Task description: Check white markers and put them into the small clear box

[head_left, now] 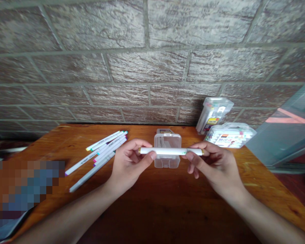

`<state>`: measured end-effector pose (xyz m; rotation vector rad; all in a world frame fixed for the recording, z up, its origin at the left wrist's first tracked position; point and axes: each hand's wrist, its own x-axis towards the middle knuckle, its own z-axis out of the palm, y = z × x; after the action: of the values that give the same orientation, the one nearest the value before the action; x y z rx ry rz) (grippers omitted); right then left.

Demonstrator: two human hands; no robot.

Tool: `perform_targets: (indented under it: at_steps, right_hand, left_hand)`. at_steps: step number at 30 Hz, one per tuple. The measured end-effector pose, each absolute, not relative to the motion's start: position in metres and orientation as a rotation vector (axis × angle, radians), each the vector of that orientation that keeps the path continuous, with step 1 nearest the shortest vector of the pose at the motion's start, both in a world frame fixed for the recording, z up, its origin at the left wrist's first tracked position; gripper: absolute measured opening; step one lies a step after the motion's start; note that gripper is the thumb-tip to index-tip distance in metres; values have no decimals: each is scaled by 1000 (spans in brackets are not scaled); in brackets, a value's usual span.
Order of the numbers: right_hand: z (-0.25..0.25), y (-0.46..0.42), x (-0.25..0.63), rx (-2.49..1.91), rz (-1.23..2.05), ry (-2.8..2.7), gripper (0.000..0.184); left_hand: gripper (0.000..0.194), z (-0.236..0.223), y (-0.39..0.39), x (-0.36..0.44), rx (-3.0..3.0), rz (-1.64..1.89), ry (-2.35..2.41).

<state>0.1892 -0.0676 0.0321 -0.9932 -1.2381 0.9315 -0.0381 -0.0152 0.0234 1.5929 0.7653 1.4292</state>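
Between my two hands a white marker pen (170,151) with yellowish-gold ends is held level above the table. Its left end is pinched by my left hand (132,162), thumb in front and fingers behind. At the right end, my right hand (216,164) grips it between thumb and forefinger, with the other fingers hanging loosely below. Behind the marker stands a clear plastic case (167,140) with its lid open; a few pale items show inside. To the left lie several white markers (101,154) with coloured ends, loosely bunched on the wood.
At the table's back right are a tall clear case of markers (211,117) and a clear handled case (231,135). The wooden table (167,206) meets a brick-patterned wall (127,67). A pixelated, dark-edged object (17,217) lies at the left.
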Motion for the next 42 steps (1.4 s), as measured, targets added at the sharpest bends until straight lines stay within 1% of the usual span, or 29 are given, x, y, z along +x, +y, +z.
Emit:
perform_targets:
  at_steps: [19,25,29,34,42]
  right_hand:
    - [29,-67,191,-988,936,-1246,29]
    - [26,-67,194,-987,919,-1268,24]
    - [28,-67,193,-992,920,-1225,26]
    - [29,-66,192,-976,967,-1162,26]
    - [25,-67,196,-902,1065,-1101,20]
  left_hand:
    - [15,18,-14,-40,1540,1362,774]
    - [15,18,-14,-41,1537,1352,760]
    - [14,12,-12,-42,1489,1337,745]
    - [15,6,-11,-44,1394,1328,680]
    - [18,10,-11,-43,1320,1331,635]
